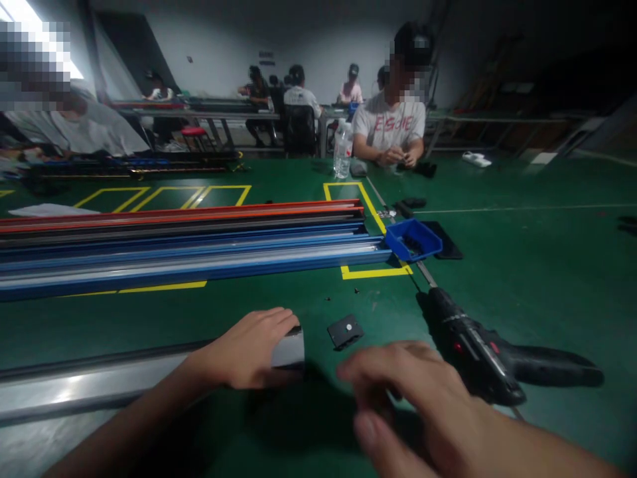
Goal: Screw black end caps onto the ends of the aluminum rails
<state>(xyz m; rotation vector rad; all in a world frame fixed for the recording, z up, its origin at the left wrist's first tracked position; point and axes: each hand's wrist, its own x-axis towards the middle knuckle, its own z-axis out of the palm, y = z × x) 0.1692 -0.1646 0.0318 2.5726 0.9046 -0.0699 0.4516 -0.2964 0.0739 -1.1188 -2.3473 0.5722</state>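
Observation:
My left hand [256,352] is wrapped over the near end of a long silver metal profile [119,380] with dark edges, which runs off to the left. Fingers apart and curved, my right hand [413,392] hovers over the green table with nothing visible in it. Just beyond its fingertips lies a small black square plate [345,331] with a pale round spot on top. Two tiny dark pieces, perhaps screws, rest a little farther back. To the right of the plate, a black power drill [478,348] lies on its side, its long bit pointing away from me.
Blue, black and orange profiles [199,249] lie across the table. By their right end sits a blue bin [414,240] of small dark parts. A water bottle [342,151] stands near a co-worker [391,123] opposite. Yellow tape [375,273] marks the green tabletop [537,285].

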